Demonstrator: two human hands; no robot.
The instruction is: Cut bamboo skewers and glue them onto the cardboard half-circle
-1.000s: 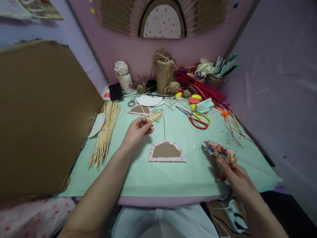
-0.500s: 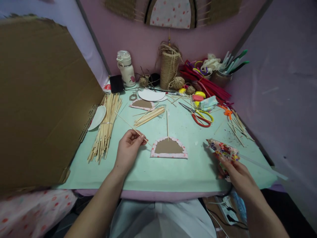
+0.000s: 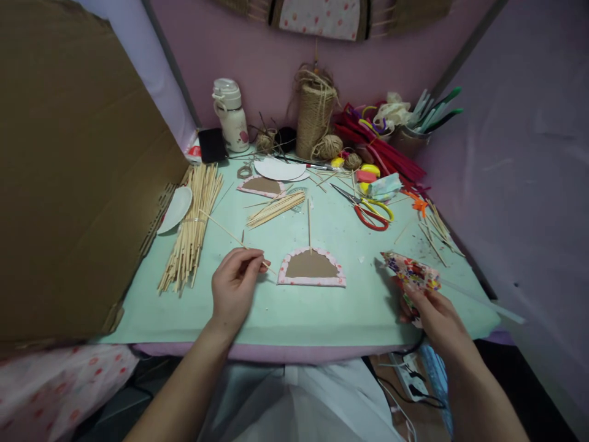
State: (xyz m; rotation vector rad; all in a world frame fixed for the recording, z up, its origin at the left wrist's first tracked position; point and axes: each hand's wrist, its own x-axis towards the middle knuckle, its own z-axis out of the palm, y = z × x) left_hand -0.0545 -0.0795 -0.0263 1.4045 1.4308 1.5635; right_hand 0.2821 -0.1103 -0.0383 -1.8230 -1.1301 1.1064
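Observation:
My left hand (image 3: 235, 285) pinches a thin wooden skewer (image 3: 221, 228) that slants up to the left; its lower tip reaches toward the left edge of a half-round cardboard piece (image 3: 311, 267) trimmed with pink dotted fabric. A second skewer (image 3: 309, 223) lies with one end on the top of that piece. My right hand (image 3: 432, 314) is closed on a colourful patterned object (image 3: 409, 272) at the table's right front; I cannot make out what it is.
A big bundle of skewers (image 3: 192, 226) lies left, beside a large cardboard sheet (image 3: 69, 172). A small skewer bunch (image 3: 275, 209), another cardboard half-round (image 3: 260, 186), red-and-yellow scissors (image 3: 372, 213), a twine-wrapped jar (image 3: 313, 113), a bottle (image 3: 230, 115) and red pipe cleaners (image 3: 386, 155) crowd the back.
My left hand came back from the small skewer bunch with a single skewer and lowered it beside the fabric-edged piece. The right hand barely moved.

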